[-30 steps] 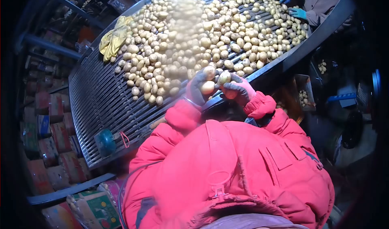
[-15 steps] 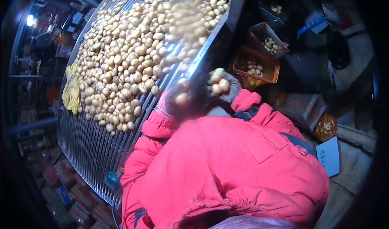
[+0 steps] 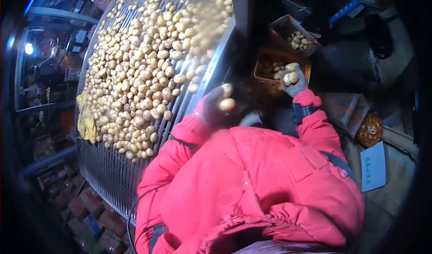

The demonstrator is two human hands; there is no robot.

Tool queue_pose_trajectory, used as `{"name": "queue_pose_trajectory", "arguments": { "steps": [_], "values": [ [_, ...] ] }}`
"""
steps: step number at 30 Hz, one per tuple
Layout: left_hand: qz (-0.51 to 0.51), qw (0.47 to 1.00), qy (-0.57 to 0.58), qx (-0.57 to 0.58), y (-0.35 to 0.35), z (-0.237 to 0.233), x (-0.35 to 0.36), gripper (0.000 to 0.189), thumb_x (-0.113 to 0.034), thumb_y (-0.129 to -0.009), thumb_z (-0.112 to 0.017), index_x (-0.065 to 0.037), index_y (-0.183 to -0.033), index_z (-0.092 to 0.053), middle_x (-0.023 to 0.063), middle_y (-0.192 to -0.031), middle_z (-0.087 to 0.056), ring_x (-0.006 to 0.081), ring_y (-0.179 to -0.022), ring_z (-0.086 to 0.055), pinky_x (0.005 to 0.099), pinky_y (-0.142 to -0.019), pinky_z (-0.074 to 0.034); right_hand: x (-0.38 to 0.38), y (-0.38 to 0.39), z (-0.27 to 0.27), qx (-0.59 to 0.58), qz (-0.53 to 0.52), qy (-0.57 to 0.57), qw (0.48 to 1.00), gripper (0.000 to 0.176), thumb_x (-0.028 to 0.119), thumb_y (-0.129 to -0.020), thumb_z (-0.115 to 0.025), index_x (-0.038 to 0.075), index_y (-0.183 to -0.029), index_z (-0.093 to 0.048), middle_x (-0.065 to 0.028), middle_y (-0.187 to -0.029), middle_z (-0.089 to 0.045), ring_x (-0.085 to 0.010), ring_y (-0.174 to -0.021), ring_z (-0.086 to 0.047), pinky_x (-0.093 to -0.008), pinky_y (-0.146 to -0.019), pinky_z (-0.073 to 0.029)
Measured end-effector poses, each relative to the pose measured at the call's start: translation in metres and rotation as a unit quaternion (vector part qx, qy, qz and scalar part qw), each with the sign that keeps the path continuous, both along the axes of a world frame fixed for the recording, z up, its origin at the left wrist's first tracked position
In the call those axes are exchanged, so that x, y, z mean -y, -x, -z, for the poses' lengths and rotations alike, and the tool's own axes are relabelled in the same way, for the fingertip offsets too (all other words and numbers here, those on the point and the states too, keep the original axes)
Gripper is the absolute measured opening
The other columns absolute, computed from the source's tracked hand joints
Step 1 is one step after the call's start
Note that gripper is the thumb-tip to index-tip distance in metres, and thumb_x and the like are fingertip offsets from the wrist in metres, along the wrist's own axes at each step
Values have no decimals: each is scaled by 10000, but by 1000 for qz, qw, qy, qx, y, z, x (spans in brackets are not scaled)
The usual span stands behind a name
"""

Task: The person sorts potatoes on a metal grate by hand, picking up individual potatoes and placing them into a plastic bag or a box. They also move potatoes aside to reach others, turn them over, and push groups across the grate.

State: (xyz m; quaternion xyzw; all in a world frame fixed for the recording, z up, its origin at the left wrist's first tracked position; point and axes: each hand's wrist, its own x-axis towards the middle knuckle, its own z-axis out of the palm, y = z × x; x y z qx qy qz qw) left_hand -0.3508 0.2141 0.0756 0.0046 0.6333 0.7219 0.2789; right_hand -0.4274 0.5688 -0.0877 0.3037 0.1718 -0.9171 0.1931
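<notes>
Gloved in grey, my right hand (image 3: 296,88) is closed round several small potatoes (image 3: 290,77) at the right-hand side of the orange-lined crate (image 3: 282,81). My left hand (image 3: 213,106), in a dark glove, is blurred and hovers in front of my chest beside the metal edge of the sorting rack. Two potatoes (image 3: 227,104) show in it, its fingers partly hidden behind them. To the left, a broad heap of potatoes (image 3: 148,74) covers much of the slatted metal rack (image 3: 108,168).
Behind the orange-lined crate stands another box (image 3: 282,24) with potatoes. A yellow cloth (image 3: 86,123) hangs at the rack's left edge. On my right are a clear plastic bag (image 3: 344,110), a netted bundle (image 3: 370,130) and a white card with green writing (image 3: 373,167).
My right hand has moved right, from before my chest to the orange-lined crate, still holding potatoes. The left hand has shifted slightly right with its potatoes.
</notes>
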Motion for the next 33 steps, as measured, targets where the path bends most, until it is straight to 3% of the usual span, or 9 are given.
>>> {"name": "queue_pose_trajectory", "arguments": {
  "steps": [2, 5, 7, 16, 21, 24, 27, 30, 33],
  "values": [
    [-109, 954, -163, 225, 17, -7, -19, 641, -123, -769, -739, -26, -1331, -446, 76, -1246, -540, 164, -1159, -502, 318, -991, -411, -8, 13, -5, 12, -28, -15, 999, 456, 466, -810, -677, 119, -1097, -604, -106, -998, -645, -292, -866, -639, -415, -680, -578],
    [-1, 997, -7, 72, 44, -17, -50, 601, -216, -859, -673, -36, -1372, -416, 89, -1288, -523, 185, -1162, -514, 323, -963, -440, -16, 21, -11, -20, -51, -10, 998, 481, 491, -812, -664, 147, -1143, -600, -112, -1049, -647, -314, -913, -641, -450, -686, -567],
    [-173, 932, -187, 257, 62, -14, -79, 263, -297, -914, -510, -92, -1063, -581, 19, -919, -582, 127, -808, -524, 278, -711, -447, -24, 26, -9, -69, -75, 56, 993, 514, 519, -809, -654, 167, -1179, -590, -113, -1118, -633, -362, -1005, -620, -494, -714, -556],
    [80, 955, 171, -227, 131, 54, -139, 305, -110, -858, -625, 3, -1135, -565, 87, -1029, -626, 192, -962, -602, 323, -819, -489, -51, 42, 37, -46, -62, 80, 994, 551, 532, -844, -599, 195, -1275, -529, -121, -1280, -559, -383, -1125, -557, -543, -792, -530],
    [136, 925, 217, -281, 169, 122, -170, 456, -168, -775, -702, -3, -1179, -568, 166, -1069, -640, 299, -969, -635, 371, -806, -513, -79, 58, 19, 54, 33, 16, 998, 328, 389, -894, -591, 152, -1121, -581, -57, -1056, -624, -259, -983, -606, -411, -754, -548],
    [133, 959, 180, -176, 205, 138, -195, 376, -183, -849, -621, -30, -1189, -580, 158, -1098, -640, 271, -947, -646, 355, -766, -528, -106, 92, 62, 114, 43, 14, 992, 267, 350, -902, -580, 132, -1056, -587, -38, -922, -594, -197, -880, -593, -366, -750, -531],
    [31, 928, -265, 260, 274, -16, -257, 298, -209, -966, -453, -28, -1163, -584, 122, -1112, -640, 190, -930, -628, 337, -825, -513, -137, 191, 1, 80, 91, -16, 993, 399, 429, -892, -576, 159, -1178, -508, -74, -1089, -521, -249, -997, -530, -480, -852, -453],
    [-62, 929, -293, 219, 349, -24, -300, 317, -230, -960, -474, -64, -1225, -526, 124, -1164, -604, 217, -980, -608, 362, -830, -513, -159, 294, -123, -24, 137, -87, 986, 547, 508, -882, -573, 186, -1300, -429, -110, -1257, -449, -300, -1114, -468, -594, -953, -375],
    [-102, 954, -243, 145, 384, -5, -309, 367, -251, -953, -496, -101, -1287, -468, 126, -1217, -568, 245, -1030, -587, 386, -836, -514, -173, 311, -125, -131, 169, -172, 962, 778, 550, -880, -544, 211, -1477, -179, -138, -1553, -26, -440, -1400, -89, -639, -1082, -200]
  ]
}}
